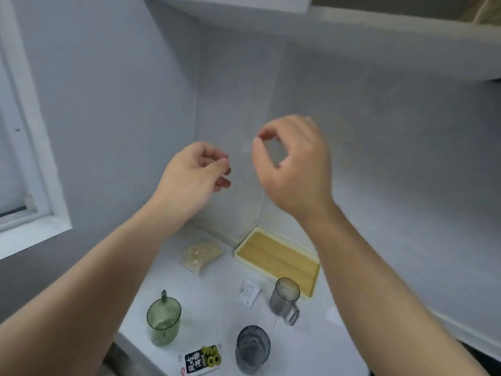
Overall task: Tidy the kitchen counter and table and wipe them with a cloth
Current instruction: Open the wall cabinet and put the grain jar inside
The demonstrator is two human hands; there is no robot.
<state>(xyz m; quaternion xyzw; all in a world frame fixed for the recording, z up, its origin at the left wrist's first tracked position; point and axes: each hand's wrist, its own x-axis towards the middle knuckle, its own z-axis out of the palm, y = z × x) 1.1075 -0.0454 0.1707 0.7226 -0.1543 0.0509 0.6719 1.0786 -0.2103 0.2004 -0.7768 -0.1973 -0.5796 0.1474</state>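
Both of my hands are raised in front of the grey wall, well above the white counter (214, 299). My left hand (193, 177) has its fingers curled in, and I see nothing in it. My right hand (292, 164) is a little blurred; its thumb and forefinger curl toward each other into a ring with nothing visible between them. No cloth is in view. On the counter stand a green glass cup (163, 321), a grey handled mug (286, 298) and a dark ribbed tumbler (252, 348).
A wooden tray with a pale rim (279, 260) lies in the back corner. Beside it is a clear bag of pale pieces (202, 253). A small white sachet (250, 294) and a black snack packet (202, 359) lie nearer. A window frame (35, 158) is at left and a cabinet (379, 36) overhead.
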